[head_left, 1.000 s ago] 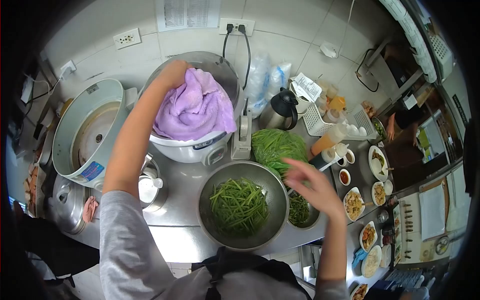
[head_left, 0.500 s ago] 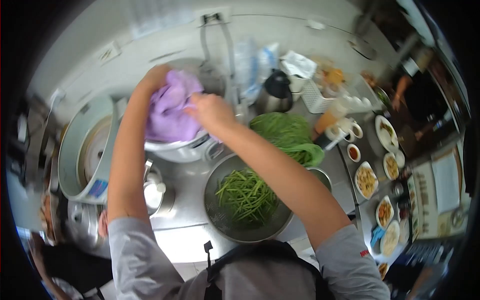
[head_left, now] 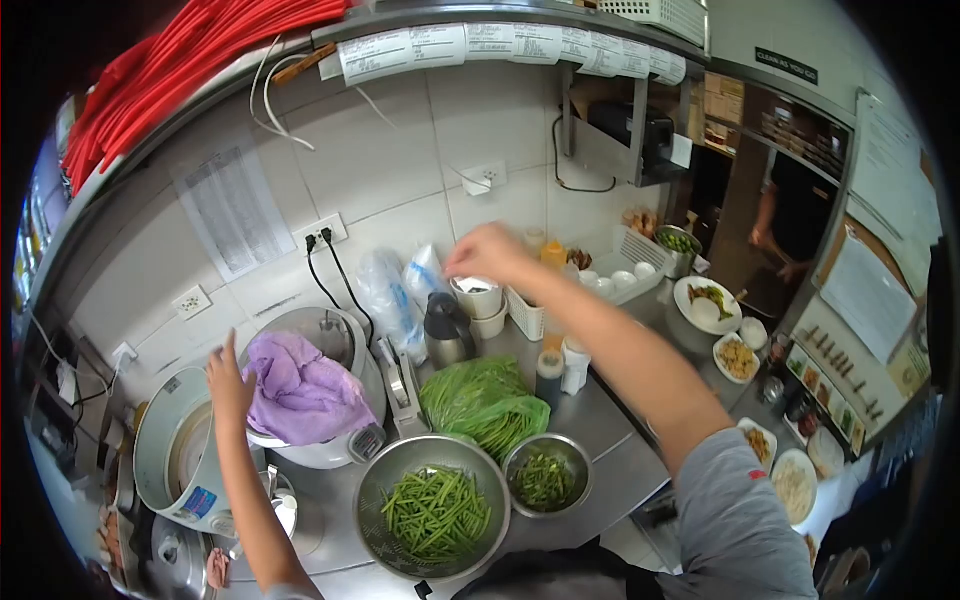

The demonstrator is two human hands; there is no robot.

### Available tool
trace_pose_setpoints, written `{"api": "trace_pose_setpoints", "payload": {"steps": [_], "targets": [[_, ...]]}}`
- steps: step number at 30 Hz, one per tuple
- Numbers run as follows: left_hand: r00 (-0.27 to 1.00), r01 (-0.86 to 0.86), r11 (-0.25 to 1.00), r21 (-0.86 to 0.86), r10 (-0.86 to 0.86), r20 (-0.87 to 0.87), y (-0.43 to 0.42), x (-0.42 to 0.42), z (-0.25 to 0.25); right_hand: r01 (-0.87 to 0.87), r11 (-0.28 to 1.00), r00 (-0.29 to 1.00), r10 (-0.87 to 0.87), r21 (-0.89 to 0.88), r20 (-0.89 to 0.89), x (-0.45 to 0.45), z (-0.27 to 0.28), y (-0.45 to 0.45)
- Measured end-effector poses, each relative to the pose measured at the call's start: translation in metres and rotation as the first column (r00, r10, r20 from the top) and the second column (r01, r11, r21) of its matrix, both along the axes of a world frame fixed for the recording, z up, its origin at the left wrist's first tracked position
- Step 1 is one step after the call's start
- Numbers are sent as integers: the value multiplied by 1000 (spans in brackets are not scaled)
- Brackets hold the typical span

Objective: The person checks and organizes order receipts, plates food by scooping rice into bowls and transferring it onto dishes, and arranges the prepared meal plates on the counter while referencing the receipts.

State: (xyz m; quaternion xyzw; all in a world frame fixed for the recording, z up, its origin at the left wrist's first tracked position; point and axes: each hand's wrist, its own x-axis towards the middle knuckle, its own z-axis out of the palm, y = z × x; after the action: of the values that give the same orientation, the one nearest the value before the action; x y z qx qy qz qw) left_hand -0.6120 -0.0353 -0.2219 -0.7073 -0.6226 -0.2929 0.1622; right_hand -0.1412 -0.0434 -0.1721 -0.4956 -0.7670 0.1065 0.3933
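Note:
My left hand point(head_left: 230, 385) is open, its fingers apart, at the left edge of a crumpled purple cloth point(head_left: 300, 385). That cloth lies over the opening of a white rice cooker point(head_left: 374, 375). My right hand point(head_left: 492, 255) is slightly blurred above a white tub point(head_left: 478, 300) with a white sheet in its mouth. Its fingers are bent and pressed together, and I cannot make out what is between them. Below my arms are a perforated metal colander point(head_left: 372, 535) of cut green beans point(head_left: 435, 512) and a small steel bowl point(head_left: 587, 470) of greens.
A green plastic bag point(head_left: 490, 400) of long beans lies behind the colander. A steel thermos jug point(head_left: 450, 335) stands near the wall. Another open cooker point(head_left: 155, 470) is at left. Plates of food point(head_left: 708, 305) line the right counter. A person point(head_left: 795, 215) stands beyond.
Both hands have let go of the purple cloth, which stays over the cooker. My right hand has moved right to the white tub; my left has opened beside the cloth. The view has tilted up.

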Motion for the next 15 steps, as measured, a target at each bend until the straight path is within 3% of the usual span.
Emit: {"api": "trace_pose_setpoints", "payload": {"steps": [1,2,3,4,5,7,10,13,15], "targets": [[999,47,994,-100,-48,-6,-29,14,-4,125,991,992,-126,-46,-20,40,10,1],[996,88,975,-205,-92,-10,-57,25,-14,238,960,938,-266,-146,-224,70,24,-4],[963,268,940,-210,-260,64,-76,25,-44,64,996,820,-85,-57,-566,123,13,24],[954,300,857,-418,-266,139,-118,65,-32,154,974,806,-220,-165,-549,157,34,21],[957,287,711,-641,-241,161,-159,117,2,156,977,792,-211,-145,-573,184,49,20],[811,575,486,-658,-441,383,-188,156,-1,30,999,630,-51,-41,-775,226,69,34],[684,730,463,-503,-489,541,-223,209,-3,-142,976,304,200,163,-931,252,110,46],[713,700,430,-569,-462,528,-250,254,4,-191,952,28,249,239,-968,252,146,43],[664,747,353,-564,-450,597,-260,278,-13,-181,962,113,226,204,-968,257,141,59]]}}
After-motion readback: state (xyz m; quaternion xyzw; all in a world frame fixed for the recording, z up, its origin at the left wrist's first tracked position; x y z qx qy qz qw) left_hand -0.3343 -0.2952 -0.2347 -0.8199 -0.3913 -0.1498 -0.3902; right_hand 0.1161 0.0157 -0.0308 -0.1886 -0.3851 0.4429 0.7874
